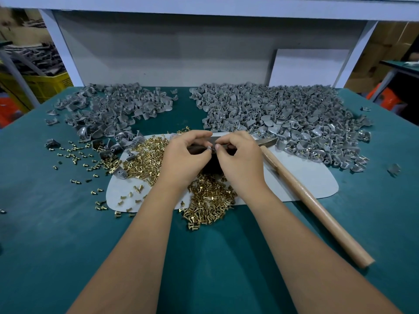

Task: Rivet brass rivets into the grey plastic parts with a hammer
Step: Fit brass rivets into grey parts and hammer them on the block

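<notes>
Left hand: fingers curled, its grip pinching a small grey part at the fingertips, above the middle of the white mat.
Right hand: fingers curled toward the left hand, fingertips meeting it at the same small part; its grip looks closed on that part or on something tiny at it, too small to tell which.
Grey part in the fingers: only a sliver shows between the two thumbs; whether a rivet sits in it cannot be told.
Dark block: under both hands, mostly hidden by them, on the mat.
Hammer: lies on the bench to the right of the right hand, untouched; wooden handle runs down and to the right, off the mat onto the green surface; metal head points left behind the right hand.
Brass rivets: a thick heap on the mat's near edge between the forearms, spilling onto the bench; a second heap left of the left hand; loose ones scattered farther left on the green.
Left pile of grey parts: at the back left of the bench, reaching the mat's left corner.
Right pile of grey parts: larger, at the back right, with brass glinting in several pieces.
White mat: flat on the bench, rounded corners.
Bench: covered in green.
Yellow crate: beyond the bench's left edge.
</notes>
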Action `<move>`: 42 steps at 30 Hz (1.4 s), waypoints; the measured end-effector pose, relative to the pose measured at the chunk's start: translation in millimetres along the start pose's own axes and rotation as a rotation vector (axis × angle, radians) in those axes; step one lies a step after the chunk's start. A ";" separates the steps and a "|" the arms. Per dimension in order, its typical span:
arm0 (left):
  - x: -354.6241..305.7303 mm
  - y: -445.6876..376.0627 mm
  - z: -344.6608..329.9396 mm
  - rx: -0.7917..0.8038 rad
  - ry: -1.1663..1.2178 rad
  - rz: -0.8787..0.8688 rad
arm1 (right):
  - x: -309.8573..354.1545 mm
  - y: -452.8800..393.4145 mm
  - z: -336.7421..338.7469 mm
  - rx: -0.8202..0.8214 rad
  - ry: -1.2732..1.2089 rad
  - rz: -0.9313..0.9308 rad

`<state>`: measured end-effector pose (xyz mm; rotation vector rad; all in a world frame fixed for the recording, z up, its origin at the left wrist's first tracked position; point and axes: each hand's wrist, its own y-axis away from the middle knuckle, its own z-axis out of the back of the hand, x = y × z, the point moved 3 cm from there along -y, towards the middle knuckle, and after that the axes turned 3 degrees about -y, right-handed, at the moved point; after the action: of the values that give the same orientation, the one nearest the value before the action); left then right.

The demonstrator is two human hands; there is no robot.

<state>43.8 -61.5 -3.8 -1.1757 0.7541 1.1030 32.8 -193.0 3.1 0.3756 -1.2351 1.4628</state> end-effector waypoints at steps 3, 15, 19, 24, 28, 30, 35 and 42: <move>1.9 -0.8 -0.4 0.003 0.012 0.006 | 0.6 -0.3 0.4 0.004 0.022 0.008; 2.4 -1.0 -0.2 0.000 0.036 0.007 | 2.5 -2.1 0.6 0.045 0.132 0.092; 2.2 -0.7 -0.6 0.004 0.057 0.012 | 4.9 -3.5 2.6 0.074 0.243 0.183; 1.5 -1.3 -0.9 0.030 0.057 0.017 | 10.7 -3.8 5.4 0.123 0.407 0.330; 2.1 -2.0 -1.6 0.040 0.061 0.040 | 11.3 -4.3 4.3 0.143 0.454 0.326; 2.0 -2.0 -1.8 0.040 0.044 0.037 | 10.6 -4.8 3.8 0.144 0.451 0.292; 3.1 -2.6 -1.4 0.041 0.059 0.048 | 9.8 -5.7 2.3 0.152 0.436 0.200; 4.0 -3.1 -1.4 0.032 0.071 0.031 | 7.1 -5.6 1.3 0.139 0.355 0.149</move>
<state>48.1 -61.8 -6.8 -1.1851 0.8440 1.0755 34.9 -191.4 11.8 0.1092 -0.8946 1.6647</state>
